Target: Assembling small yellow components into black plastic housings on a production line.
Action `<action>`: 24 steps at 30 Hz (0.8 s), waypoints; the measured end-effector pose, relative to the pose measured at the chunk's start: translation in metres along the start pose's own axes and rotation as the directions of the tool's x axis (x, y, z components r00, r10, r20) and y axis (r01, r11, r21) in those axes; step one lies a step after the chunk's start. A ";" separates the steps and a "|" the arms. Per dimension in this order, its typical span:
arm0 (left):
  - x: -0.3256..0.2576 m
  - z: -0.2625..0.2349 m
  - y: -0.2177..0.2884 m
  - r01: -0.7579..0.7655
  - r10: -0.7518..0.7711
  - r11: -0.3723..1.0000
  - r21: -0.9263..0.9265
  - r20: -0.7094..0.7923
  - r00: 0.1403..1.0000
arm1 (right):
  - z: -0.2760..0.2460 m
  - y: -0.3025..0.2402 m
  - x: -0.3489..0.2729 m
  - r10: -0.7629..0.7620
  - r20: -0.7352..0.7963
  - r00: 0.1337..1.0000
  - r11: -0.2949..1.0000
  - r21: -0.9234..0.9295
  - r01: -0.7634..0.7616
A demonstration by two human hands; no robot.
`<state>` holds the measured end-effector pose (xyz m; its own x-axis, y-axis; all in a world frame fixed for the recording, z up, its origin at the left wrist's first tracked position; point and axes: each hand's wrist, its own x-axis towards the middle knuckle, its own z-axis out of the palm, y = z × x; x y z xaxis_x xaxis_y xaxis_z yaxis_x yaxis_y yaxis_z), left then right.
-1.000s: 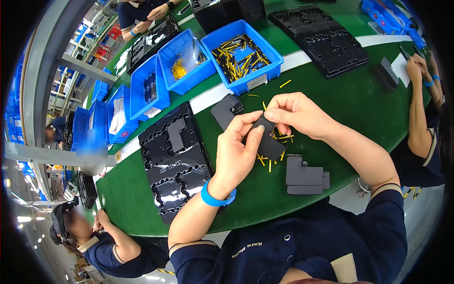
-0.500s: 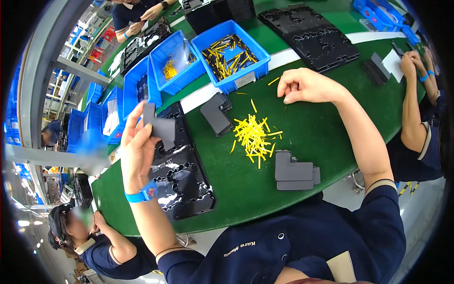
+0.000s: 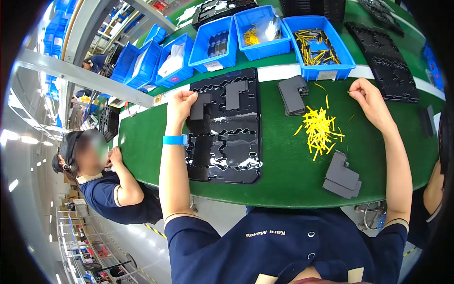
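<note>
My left hand (image 3: 180, 108) pinches the edge of a flat, dark grey L-shaped piece (image 3: 200, 107) at the far left of a glossy black moulded tray (image 3: 227, 152). Just right of it, a second L-shaped piece (image 3: 234, 96) lies in the tray. My right hand (image 3: 370, 102) is over the green table, its thumb and fingers pressed together; whatever may be between them is hidden. Below it and to its left spreads a pile of short yellow strips (image 3: 319, 127). Stacked grey pieces (image 3: 292, 97) sit beyond the pile, and more grey pieces (image 3: 341, 175) lie nearer me.
Blue bins line the far side: one holds black-and-yellow strips (image 3: 326, 75), another has dark pieces (image 3: 212, 65). Black trays (image 3: 383, 66) lie at the far right. A person (image 3: 111, 189) sits at the left table end. A grey metal post (image 3: 90, 78) crosses the upper left.
The view has swung left. My left hand has lowered from above the tray, bringing a grey piece down to it. My right hand stays beyond the yellow pile, fingers still drawn together.
</note>
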<state>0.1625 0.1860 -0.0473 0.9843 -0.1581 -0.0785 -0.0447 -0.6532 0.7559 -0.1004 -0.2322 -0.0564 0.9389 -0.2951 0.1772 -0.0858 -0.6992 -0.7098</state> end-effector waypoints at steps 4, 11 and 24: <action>0.014 0.005 -0.006 -0.098 0.125 0.969 0.227 -0.106 0.987 | 0.004 -0.005 -0.001 -0.086 0.000 0.996 0.995 0.041 0.085; 0.007 0.021 0.013 -0.179 0.339 0.810 0.558 -0.196 0.920 | 0.001 -0.016 -0.007 0.009 0.098 0.995 0.971 0.238 -0.032; -0.073 0.035 0.022 -0.294 0.311 0.614 0.733 0.118 0.943 | 0.009 -0.032 -0.013 0.003 0.232 0.973 0.890 0.443 -0.108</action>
<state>0.0842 0.1576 -0.0475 0.8943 -0.4394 0.0841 -0.4418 -0.8971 0.0108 -0.1069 -0.1998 -0.0420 0.9904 -0.1376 0.0123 -0.0302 -0.3023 -0.9527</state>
